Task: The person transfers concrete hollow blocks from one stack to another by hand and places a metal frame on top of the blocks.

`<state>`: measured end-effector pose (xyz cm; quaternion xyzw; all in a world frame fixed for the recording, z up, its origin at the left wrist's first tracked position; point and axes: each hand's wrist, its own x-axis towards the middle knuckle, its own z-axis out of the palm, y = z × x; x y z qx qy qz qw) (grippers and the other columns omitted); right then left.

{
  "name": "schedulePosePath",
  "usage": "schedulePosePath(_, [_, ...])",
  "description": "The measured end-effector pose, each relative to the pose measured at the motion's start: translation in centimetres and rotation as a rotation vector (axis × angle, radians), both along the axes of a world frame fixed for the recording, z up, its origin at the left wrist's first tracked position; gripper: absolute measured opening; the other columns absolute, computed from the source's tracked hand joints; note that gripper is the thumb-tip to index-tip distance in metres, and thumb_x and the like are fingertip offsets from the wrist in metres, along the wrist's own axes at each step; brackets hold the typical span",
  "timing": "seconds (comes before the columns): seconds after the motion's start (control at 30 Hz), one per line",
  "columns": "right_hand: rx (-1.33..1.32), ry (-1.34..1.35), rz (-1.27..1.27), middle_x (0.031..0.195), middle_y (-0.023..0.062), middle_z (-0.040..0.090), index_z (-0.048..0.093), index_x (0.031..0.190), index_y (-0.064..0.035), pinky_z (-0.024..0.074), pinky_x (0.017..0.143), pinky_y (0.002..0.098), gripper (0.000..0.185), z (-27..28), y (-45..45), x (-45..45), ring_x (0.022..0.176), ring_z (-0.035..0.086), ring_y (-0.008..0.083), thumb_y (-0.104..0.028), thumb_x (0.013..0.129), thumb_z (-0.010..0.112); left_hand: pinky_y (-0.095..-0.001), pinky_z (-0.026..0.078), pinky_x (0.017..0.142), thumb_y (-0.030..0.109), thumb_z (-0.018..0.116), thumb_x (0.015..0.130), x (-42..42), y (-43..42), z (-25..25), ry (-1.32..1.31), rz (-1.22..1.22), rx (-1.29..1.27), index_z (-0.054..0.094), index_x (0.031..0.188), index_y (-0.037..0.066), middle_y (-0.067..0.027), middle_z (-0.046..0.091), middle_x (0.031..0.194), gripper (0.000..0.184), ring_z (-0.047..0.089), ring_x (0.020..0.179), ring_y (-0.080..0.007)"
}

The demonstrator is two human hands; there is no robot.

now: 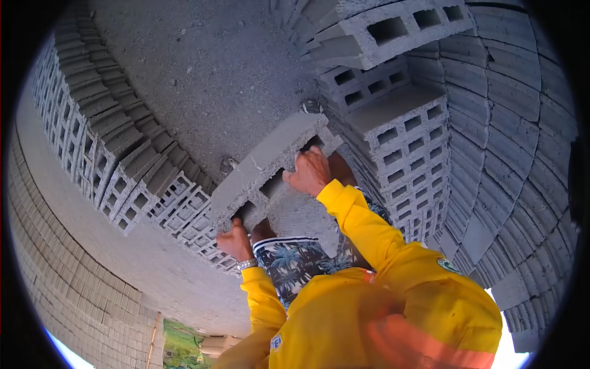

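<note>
Left of the tall block stack (pixel 410 161), a hollow concrete block (pixel 264 163) is held two-handed — its end away from the stack is grasped by the left hand (pixel 235 241), its hollowed face nearer the stack by the right hand (pixel 309 173). Probably heavy, rigid and chip-prone, it seems best gripped by its hole walls.

The gritty grey bare ground (pixel 190 67) carries everything here, its surface rough and strewn with small pale stones (pixel 182 32). On the left of the view, a long row of stacked grey hollow concrete blocks (pixel 86 123) stands directly on it, openings facing outward. Beyond a smoother strip of the ground, a long curved-looking wall of tightly stacked grey blocks (pixel 67 270) stands at the far left. On the right rises a tall grey block stack (pixel 412 154), its base partly hidden.
</note>
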<state>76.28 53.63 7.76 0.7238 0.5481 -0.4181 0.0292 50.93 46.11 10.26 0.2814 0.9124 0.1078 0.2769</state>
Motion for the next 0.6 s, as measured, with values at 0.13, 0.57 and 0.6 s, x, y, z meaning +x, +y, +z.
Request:
schedulePosePath(0.13, [0.155, -0.098, -0.129, 0.075, 0.0234, 0.068, 0.067, 0.074, 0.0043, 0.0415, 0.101, 0.0442, 0.040, -1.3, -0.6, 13.0, 0.079, 0.066, 0.0361, -0.035, 0.072, 0.075, -0.0443, 0.052, 0.071, 0.025, 0.077, 0.068, 12.9, 2.8, -3.0, -0.134, -0.046, 0.081, 0.063, 0.083, -0.015, -0.0274, 0.070, 0.085, 0.046, 0.069, 0.078, -0.0367])
schedulePosePath(0.57, [0.194, -0.362, -0.156, 0.072, 0.0224, 0.067, 0.067, 0.069, 0.0009, 0.0439, 0.099, 0.0438, 0.036, -7.0, -1.0, 42.5, 0.076, 0.065, 0.0375, -0.033, 0.071, 0.076, -0.0492, 0.050, 0.076, 0.031, 0.076, 0.066, 43.1, 3.6, -14.4, -0.163, -0.186, -0.043, 0.064, 0.081, -0.013, -0.0331, 0.066, 0.084, 0.049, 0.065, 0.082, -0.0484])
schedulePosePath(0.6, [0.198, -0.364, -0.159, 0.072, 0.0224, 0.067, 0.067, 0.069, 0.0007, 0.0443, 0.098, 0.0440, 0.035, -7.6, -0.9, 43.4, 0.075, 0.065, 0.0377, -0.033, 0.071, 0.076, -0.0493, 0.050, 0.077, 0.031, 0.076, 0.066, 43.9, 3.9, -14.8, -0.147, -0.210, -0.070, 0.065, 0.082, -0.013, -0.0334, 0.066, 0.085, 0.049, 0.065, 0.083, -0.0487])
